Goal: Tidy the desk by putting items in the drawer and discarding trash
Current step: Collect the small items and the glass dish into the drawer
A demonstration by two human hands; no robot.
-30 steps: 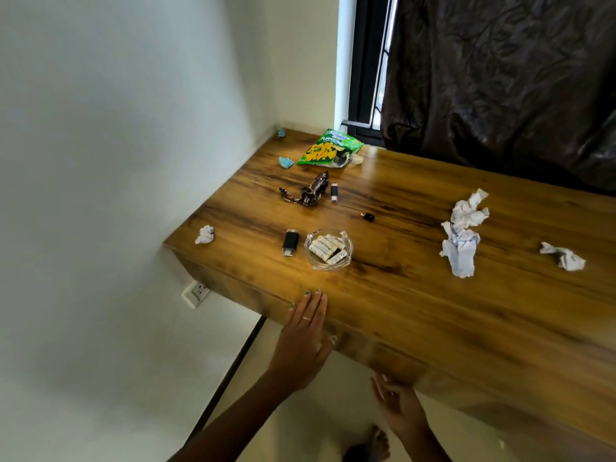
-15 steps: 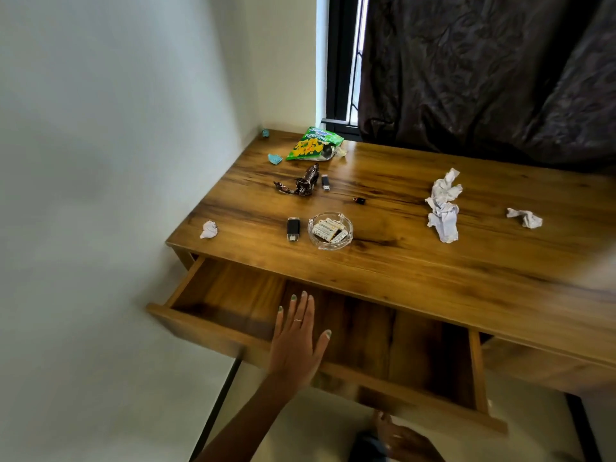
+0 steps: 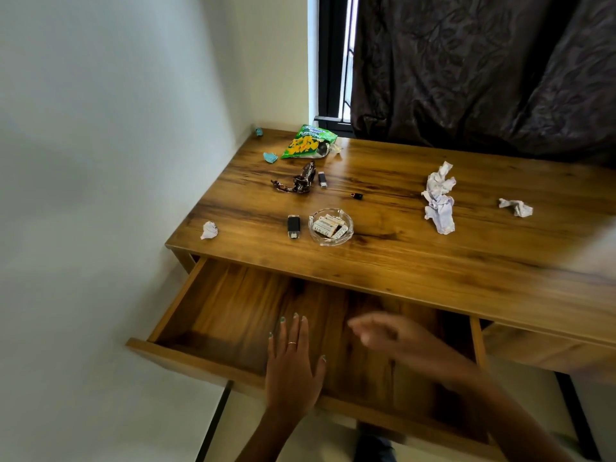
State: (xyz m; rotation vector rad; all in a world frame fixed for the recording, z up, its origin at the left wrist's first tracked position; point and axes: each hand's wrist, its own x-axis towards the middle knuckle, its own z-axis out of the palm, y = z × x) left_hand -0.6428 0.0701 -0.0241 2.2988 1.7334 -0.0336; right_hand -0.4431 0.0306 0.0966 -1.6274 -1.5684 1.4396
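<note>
The wooden desk [image 3: 416, 261] has its wide drawer [image 3: 213, 315] pulled out, and nothing lies inside. My left hand [image 3: 293, 365] rests flat over the drawer's front edge, fingers straight. My right hand [image 3: 396, 338] is blurred above the drawer, fingers loosely extended and holding nothing. On the desk lie a glass ashtray [image 3: 330, 226] with small white batteries, a black USB adapter [image 3: 293, 225], a small flash drive [image 3: 322, 179], a tiny black piece [image 3: 356, 195], a green snack bag [image 3: 310, 142], a brown wrapper [image 3: 300, 183] and crumpled paper [image 3: 439, 198].
More paper balls lie at the desk's left edge [image 3: 209, 230] and right side [image 3: 516, 207]. Two small teal scraps [image 3: 270, 157] sit near the back corner. A white wall bounds the left; a dark curtain [image 3: 483, 71] hangs behind the desk.
The drawer went from closed to pulled fully out. My right hand rose from below the drawer front to above the drawer; my left hand stays on the front edge.
</note>
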